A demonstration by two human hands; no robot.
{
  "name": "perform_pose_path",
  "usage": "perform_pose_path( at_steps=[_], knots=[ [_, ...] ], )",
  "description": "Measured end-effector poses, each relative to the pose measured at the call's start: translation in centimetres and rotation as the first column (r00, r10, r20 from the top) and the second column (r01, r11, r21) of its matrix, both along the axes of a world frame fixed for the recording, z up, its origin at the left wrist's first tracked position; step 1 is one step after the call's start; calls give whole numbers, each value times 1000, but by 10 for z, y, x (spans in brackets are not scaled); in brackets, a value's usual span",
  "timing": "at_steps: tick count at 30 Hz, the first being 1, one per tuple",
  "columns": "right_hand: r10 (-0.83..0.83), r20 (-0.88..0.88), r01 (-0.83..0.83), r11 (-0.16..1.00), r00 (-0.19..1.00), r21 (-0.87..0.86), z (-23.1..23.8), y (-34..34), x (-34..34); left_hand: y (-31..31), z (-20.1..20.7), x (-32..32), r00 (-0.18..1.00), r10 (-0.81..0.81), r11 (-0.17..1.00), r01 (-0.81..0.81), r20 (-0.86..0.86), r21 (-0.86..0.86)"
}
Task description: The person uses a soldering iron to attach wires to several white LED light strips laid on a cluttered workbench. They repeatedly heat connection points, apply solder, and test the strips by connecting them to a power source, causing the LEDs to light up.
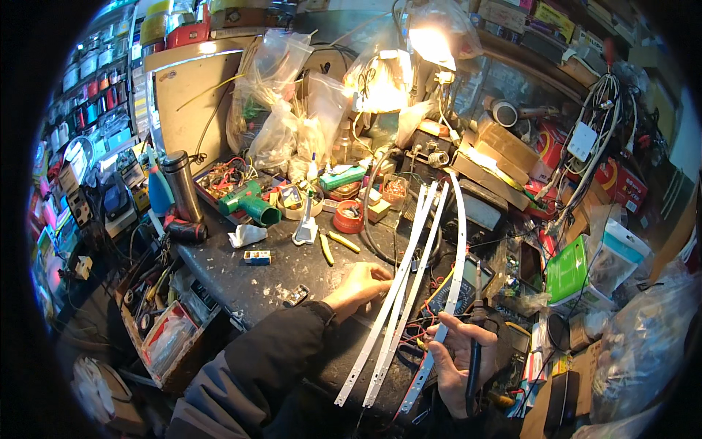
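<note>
Several long white strips with small dots, like LED backlight bars (393, 311), lie slanting across the dark bench. My left hand (358, 287) rests just left of them, fingers curled together with their tips against the nearest strip; whatever they pinch is hidden. In my right hand (461, 358) is a soldering iron (475, 358) with a black handle, its metal end pointing away from me. A separate curved strip (458, 256) runs under the fingers of that hand, touching them. Beyond the iron lies a multimeter (479, 272) with red and yellow leads around it.
Yellow-handled tweezers or pliers (327, 249), a red round tub (349, 217), a green heat gun (252, 205) and a small blue-white box (257, 257) sit on the bench (219, 252). A steel flask (183, 186) stands left. An open drawer (164, 329) holds tools. A lit lamp (431, 47) hangs above.
</note>
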State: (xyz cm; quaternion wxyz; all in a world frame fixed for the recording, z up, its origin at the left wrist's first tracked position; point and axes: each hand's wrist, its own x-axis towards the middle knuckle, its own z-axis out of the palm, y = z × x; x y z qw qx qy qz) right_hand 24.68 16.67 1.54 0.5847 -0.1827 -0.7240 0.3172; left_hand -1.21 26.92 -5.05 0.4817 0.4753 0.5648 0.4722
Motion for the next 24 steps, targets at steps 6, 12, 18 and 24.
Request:
perform_pose_path(
  at_steps=[6, 12, 18, 24],
  knots=[
    [-4, -3, 4, 1000, 1000, -21, 2, -2, 0, -5, 15, 4, 996, -59, 996, 63, 61, -68],
    [-13, -34, 11, 998, 999, -63, 4, -6, 0, -6, 13, 14, 976, -41, 995, 59, -212, 82],
    [-58, -43, 55, 996, 997, -74, 3, -5, 1, -1, 10, -5, 936, 265, 961, -235, -232, 147],
    [-115, 111, 130, 982, 987, -135, 12, -5, -2, -15, 14, -21, 978, 194, 975, -201, 76, 94]
  ],
)
